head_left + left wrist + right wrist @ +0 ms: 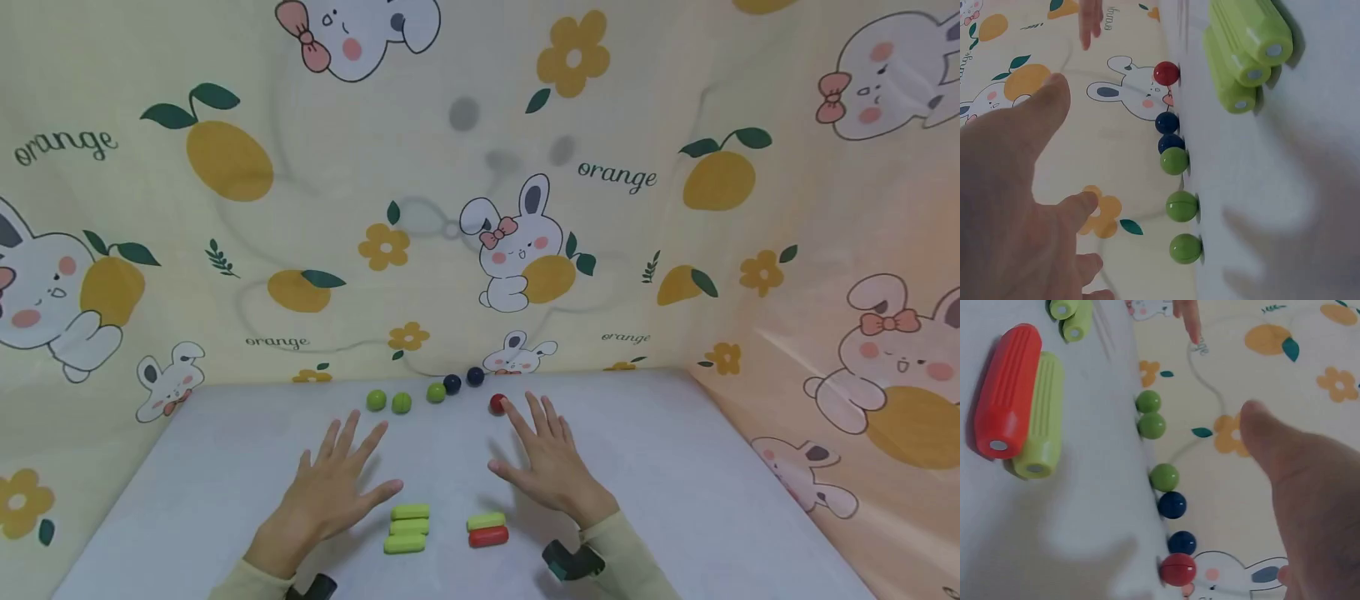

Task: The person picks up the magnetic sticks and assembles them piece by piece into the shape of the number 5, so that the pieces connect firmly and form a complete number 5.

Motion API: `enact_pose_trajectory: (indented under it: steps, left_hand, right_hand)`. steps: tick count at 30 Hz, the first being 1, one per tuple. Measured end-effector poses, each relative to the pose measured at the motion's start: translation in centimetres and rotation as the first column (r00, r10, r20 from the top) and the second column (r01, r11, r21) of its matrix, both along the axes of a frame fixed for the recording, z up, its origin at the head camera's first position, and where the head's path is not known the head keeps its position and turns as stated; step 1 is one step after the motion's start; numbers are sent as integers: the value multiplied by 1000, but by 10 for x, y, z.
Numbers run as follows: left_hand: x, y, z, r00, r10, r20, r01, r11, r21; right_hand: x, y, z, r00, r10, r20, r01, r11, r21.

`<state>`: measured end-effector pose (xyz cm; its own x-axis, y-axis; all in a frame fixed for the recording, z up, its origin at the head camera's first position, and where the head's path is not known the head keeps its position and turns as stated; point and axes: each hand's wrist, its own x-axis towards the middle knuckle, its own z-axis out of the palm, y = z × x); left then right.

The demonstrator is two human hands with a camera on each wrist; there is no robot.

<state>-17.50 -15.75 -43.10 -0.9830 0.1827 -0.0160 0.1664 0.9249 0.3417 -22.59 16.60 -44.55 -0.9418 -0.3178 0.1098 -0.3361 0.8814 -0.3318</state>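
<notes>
left grip (328,490), right grip (553,468) spread wide, holding nothing — balls (437,392) at twelve o'clock, rods (408,527) at six, likely grouped by shape.

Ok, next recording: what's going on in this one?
A person has both hands over a white table, fingers spread and holding nothing. Three green rods lie together near the left hand; one green rod and a red rod lie side by side near the right hand. Farther back, by the patterned backdrop, is a loose row: three green balls, two dark blue balls and a red ball.
</notes>
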Motion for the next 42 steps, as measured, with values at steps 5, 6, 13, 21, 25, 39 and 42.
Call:
enact_pose_trajectory:
  steps: [5, 6, 13, 21, 25, 39, 42]
  left_hand:
    - [-5, 2, -5, 998, -49, 35, 47, 998, 50]
    - [-7, 2, -7, 997, -60, 45, 57, 996, 69]
    - [-15, 7, -17, 977, -171, 124, 134, 955, 265]
    - [-19, 17, -28, 932, -284, 226, 185, 908, 375]
    - [-20, 18, -35, 920, -308, 244, 205, 905, 372]
    - [-17, 18, -36, 925, -295, 238, 183, 898, 401]
    - [-17, 17, -37, 923, -310, 229, 199, 891, 407]
  right_hand:
    - [-7, -1, -10, 1000, -9, 8, 10, 995, -96]
    - [-9, 0, -13, 1000, -11, 10, 12, 994, -107]
    - [-31, 4, -31, 1000, 20, -12, -22, 976, -217]
    - [-58, 5, -36, 995, 38, 90, 0, 922, -386]
    - [-68, 4, -38, 988, 62, 143, 7, 897, -441]
    - [-88, -13, -40, 977, -8, 213, 89, 922, -377]
    - [-89, -14, -40, 979, -23, 200, 94, 931, -353]
